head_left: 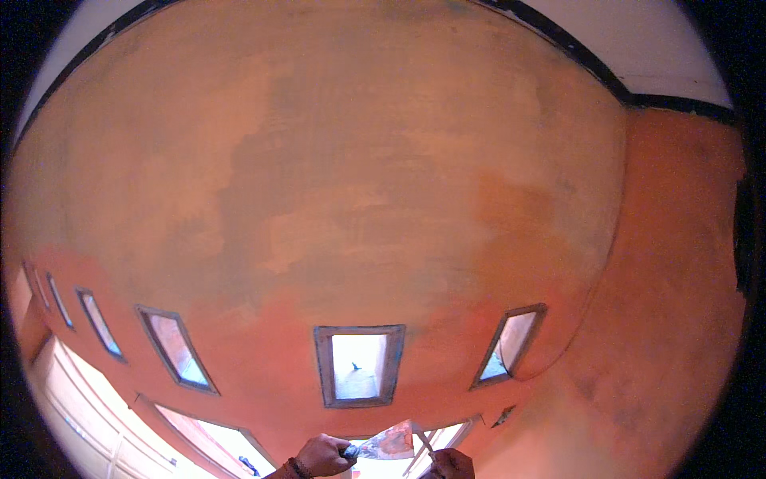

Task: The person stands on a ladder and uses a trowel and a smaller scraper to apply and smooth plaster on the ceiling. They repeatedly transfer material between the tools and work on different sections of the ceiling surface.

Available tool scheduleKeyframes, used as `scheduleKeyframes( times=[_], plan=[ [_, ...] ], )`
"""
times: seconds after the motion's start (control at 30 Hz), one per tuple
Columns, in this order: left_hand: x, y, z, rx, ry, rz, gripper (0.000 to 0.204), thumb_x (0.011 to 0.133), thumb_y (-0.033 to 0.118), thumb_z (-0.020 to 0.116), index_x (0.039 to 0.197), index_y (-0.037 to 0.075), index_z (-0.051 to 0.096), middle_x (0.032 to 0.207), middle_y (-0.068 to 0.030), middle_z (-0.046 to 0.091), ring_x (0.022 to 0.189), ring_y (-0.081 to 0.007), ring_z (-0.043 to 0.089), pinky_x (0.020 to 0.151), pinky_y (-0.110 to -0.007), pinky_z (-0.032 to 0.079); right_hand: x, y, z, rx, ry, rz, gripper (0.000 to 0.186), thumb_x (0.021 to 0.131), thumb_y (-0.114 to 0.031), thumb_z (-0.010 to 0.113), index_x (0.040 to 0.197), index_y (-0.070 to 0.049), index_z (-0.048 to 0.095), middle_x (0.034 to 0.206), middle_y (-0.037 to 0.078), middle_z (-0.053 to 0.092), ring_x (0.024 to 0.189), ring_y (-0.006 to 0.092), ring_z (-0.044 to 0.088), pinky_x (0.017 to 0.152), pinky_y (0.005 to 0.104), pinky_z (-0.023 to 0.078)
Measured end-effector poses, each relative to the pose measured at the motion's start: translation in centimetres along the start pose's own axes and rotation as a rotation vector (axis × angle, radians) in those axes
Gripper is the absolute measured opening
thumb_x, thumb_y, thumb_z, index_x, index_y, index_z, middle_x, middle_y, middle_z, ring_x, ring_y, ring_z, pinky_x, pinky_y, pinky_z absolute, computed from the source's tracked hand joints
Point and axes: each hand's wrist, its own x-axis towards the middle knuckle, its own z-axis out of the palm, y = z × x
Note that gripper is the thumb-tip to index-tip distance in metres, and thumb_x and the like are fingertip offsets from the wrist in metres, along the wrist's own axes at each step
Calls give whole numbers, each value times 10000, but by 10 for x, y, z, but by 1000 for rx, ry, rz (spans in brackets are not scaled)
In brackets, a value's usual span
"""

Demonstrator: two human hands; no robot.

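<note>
At the bottom edge of the head view, my left hand (319, 456) is closed round the dark handle of a putty knife (392, 441). Its wide blade points right and is smeared with reddish and pale patches. A bracelet circles my left wrist. Just to the right, my right hand (452, 464) is closed on a thin, light-coloured stick-like tool (425, 441). The tip of that tool meets or lies very close to the blade's end; its exact kind cannot be made out. Part of my right hand is cut off by the frame's lower edge.
A tall orange wall (359, 184) with brownish, patchy upper paint fills the view. Small framed openings (359, 366) run along its lower part, with larger bright openings (215, 439) below. A dark band (574, 44) edges the pale ceiling. A thin cord (610, 263) hangs at the right.
</note>
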Motion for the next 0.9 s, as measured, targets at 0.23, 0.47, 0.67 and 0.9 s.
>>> scheduleKeyframes(
  times=[0.23, 0.47, 0.67, 0.9],
  plan=[
    [-14, -13, -10, 108, 68, -61, 258, 784, 382, 653, 912, 164, 704, 711, -118, 653, 640, -317, 638, 615, -406, 505, 19, -24, 24, -264, -36, 102, 194, 931, -237, 592, 929, -50, 640, 616, -25, 523, 477, 43, 399, 421, 198, 308],
    [-31, -4, -25, 158, 157, -88, 240, 787, 356, 619, 859, 138, 688, 715, -122, 659, 678, -331, 638, 671, -444, 519, 15, -49, 50, -82, -142, 79, 262, 950, -256, 572, 718, -138, 544, 539, -71, 424, 435, 25, 320, 392, 201, 229],
    [-53, -22, -42, 235, 249, -141, 219, 776, 332, 624, 825, 127, 680, 738, -135, 667, 719, -348, 652, 676, -457, 522, 56, -58, 38, -216, -249, -42, 315, 977, -257, 518, 695, -131, 456, 527, -47, 375, 406, 44, 312, 363, 208, 225],
    [-90, -41, -48, 127, 523, -178, 236, 760, 330, 666, 792, 99, 704, 723, -138, 667, 705, -332, 658, 666, -438, 527, 49, -99, 94, -287, -284, -53, 276, 956, -275, 565, 944, -1, 601, 616, -10, 481, 465, 69, 413, 395, 229, 320]
  ],
)
